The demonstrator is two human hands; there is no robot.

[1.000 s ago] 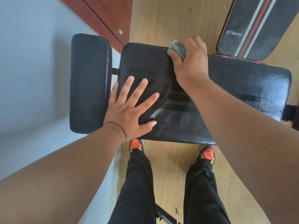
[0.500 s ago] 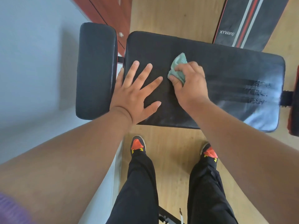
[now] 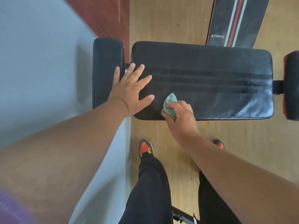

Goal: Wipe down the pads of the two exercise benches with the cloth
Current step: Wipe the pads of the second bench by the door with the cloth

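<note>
Clearly the wiping is under way on the near bench: the right hand (image 3: pixel 181 118) has its fingers curled round a bunched green cloth (image 3: pixel 169 105) and presses it on the near edge of the long black pad (image 3: pixel 210 70), toward its left end. The left hand (image 3: pixel 131 92) lies flat with fingers spread, gripping nothing, braced on that pad's left end, its little finger reaching over the gap toward the small end pad (image 3: pixel 106 68).

As a judgement, the task looks less than half done. The long pad shows glossy, streaked patches at its right end and near edge, which may be damp from wiping, though glare could give the same look. No clear sign of wiping shows on the small end pad. The second bench (image 3: pixel 237 21), with its red and white stripes and "XYWang" lettering, lies beyond, well apart from both hands, and appears untouched.

Much is hard to read. The second bench is cut off by the top edge, so its full pad cannot be checked. Another pad (image 3: pixel 292 84) with red trim is cut off at the right edge. The cloth's underside and the part of the pad beneath both hands are hidden. Both benches' frames are mostly out of sight.
</note>
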